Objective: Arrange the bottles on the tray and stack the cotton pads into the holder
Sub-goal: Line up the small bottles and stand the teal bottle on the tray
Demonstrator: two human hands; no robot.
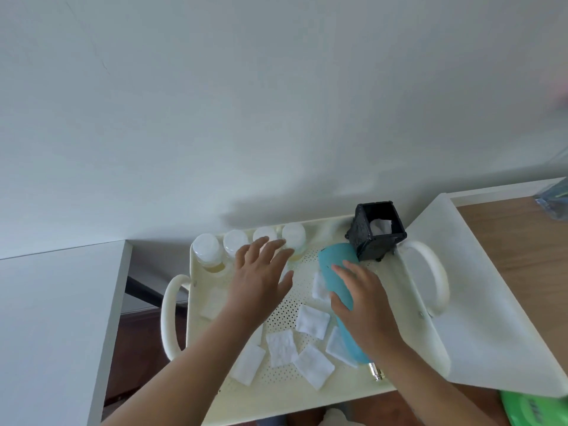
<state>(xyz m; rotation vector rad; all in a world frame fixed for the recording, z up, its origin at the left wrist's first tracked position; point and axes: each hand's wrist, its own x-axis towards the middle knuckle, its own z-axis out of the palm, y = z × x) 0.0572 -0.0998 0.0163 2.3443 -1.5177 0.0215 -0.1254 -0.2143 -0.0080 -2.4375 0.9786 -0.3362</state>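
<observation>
A cream perforated tray (307, 385) with handles holds several clear white-capped bottles (206, 248) standing in a row along its far edge. My left hand (261, 281) hovers over that row, fingers spread, holding nothing. A teal bottle (335, 259) lies on its side across the tray's right half, silver nozzle toward me, and my right hand (365, 305) grips its middle. Several white square cotton pads (281, 347) lie scattered on the tray. The black square holder (378, 232) stands at the tray's far right corner with a white pad inside it.
A white wall rises just behind the tray. A white cabinet top (55, 318) lies to the left, a white board (479, 287) and wooden table (528, 250) to the right. A green object (538, 407) shows at the bottom right corner.
</observation>
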